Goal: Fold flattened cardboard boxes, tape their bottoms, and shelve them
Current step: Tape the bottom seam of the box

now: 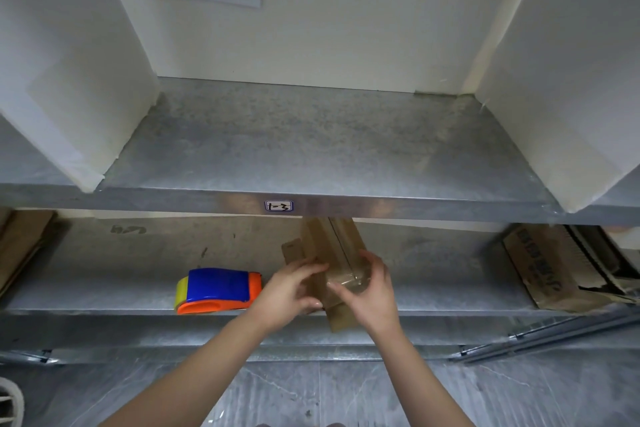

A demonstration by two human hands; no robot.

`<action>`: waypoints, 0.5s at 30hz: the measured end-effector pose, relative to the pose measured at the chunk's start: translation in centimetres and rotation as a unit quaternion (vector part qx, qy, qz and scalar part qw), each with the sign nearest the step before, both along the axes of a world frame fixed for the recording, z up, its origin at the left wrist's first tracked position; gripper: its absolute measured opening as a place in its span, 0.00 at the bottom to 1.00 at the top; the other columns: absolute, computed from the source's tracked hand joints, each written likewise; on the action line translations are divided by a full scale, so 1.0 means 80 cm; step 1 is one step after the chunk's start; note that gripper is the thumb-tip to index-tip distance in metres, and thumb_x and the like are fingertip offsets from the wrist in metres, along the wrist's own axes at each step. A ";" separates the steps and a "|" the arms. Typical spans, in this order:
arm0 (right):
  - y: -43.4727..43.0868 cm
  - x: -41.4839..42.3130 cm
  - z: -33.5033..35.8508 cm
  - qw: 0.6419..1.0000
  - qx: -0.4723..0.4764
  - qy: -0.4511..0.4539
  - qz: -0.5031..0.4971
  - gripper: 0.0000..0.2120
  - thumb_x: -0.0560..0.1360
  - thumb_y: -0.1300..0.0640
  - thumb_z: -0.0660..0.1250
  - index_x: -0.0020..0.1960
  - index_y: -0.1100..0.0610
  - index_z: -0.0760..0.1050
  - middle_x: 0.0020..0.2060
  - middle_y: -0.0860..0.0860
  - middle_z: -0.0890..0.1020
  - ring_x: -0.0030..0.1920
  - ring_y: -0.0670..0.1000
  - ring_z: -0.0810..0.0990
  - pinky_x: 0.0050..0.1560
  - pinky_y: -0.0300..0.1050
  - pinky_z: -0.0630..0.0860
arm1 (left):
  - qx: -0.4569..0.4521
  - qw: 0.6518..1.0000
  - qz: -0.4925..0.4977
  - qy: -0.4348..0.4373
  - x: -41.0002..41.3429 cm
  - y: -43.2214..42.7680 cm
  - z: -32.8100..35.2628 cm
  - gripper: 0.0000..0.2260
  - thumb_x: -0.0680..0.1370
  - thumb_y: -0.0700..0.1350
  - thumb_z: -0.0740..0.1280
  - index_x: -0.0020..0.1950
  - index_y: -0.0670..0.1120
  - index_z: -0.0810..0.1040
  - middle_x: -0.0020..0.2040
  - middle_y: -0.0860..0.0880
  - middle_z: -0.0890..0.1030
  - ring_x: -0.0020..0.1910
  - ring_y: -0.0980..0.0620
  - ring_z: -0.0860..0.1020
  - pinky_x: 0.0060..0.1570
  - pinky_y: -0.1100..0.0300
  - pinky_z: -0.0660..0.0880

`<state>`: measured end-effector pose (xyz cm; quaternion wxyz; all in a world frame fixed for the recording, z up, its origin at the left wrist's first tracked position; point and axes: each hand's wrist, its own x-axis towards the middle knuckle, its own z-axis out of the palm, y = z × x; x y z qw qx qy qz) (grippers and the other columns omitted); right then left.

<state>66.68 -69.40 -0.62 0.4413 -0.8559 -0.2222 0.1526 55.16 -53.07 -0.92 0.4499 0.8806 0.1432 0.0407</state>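
Two hands grasp box [332, 246] on lower shelf [104, 298]: left hand [291, 291] round side, right hand [372, 291] round taped end. Risk: near end overhangs edge, box may tip off; uneven pressing may crease tape [346, 282].

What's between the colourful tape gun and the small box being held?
In the head view, just the left hand, gripping the small box, right beside the tape gun.

The left hand [291, 291] and right hand [372, 291] are bare. Slim, bare forearms [194, 367] run from them to the frame edge around six o'clock.
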 end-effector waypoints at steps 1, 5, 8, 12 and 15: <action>-0.003 0.004 0.001 1.000 -0.005 0.002 0.012 0.39 0.62 0.42 0.79 0.68 0.48 0.67 0.60 0.44 0.68 0.61 0.43 0.69 0.61 0.38 0.66 | 0.027 1.000 -0.002 0.005 0.003 0.007 0.004 0.33 0.71 0.46 0.76 0.67 0.69 0.63 0.73 0.54 0.65 0.70 0.56 0.65 0.67 0.64 0.66; -0.002 0.026 0.019 0.996 -0.051 0.012 0.066 0.36 0.62 0.47 0.77 0.67 0.47 0.67 0.63 0.48 0.67 0.63 0.48 0.70 0.62 0.38 0.67 | 0.045 0.997 0.042 0.036 0.033 0.048 0.025 0.37 0.71 0.49 0.75 0.72 0.66 0.58 0.75 0.53 0.56 0.74 0.49 0.58 0.71 0.54 0.61; -0.013 0.042 0.032 0.989 -0.091 0.015 0.113 0.37 0.59 0.45 0.71 0.68 0.45 0.67 0.70 0.50 0.63 0.69 0.53 0.66 0.68 0.47 0.68 | 0.014 0.995 0.008 0.096 0.042 0.058 0.030 0.32 0.75 0.51 0.72 0.75 0.61 0.60 0.78 0.54 0.51 0.75 0.51 0.56 0.68 0.62 0.59; -0.032 0.050 0.038 0.984 -0.130 0.034 0.116 0.33 0.61 0.47 0.71 0.65 0.35 0.67 0.74 0.49 0.54 0.73 0.58 0.58 0.72 0.55 0.64 | 0.003 0.997 0.042 0.067 0.035 0.047 0.022 0.29 0.76 0.50 0.70 0.75 0.56 0.62 0.69 0.52 0.65 0.68 0.50 0.68 0.64 0.63 0.65; -0.038 0.047 0.042 0.988 -0.117 0.064 0.074 0.30 0.64 0.52 0.70 0.62 0.33 0.68 0.72 0.51 0.55 0.71 0.59 0.62 0.70 0.49 0.66 | -0.022 0.994 0.088 0.055 0.025 0.029 0.025 0.26 0.77 0.50 0.69 0.73 0.54 0.66 0.60 0.51 0.69 0.55 0.52 0.74 0.57 0.60 0.73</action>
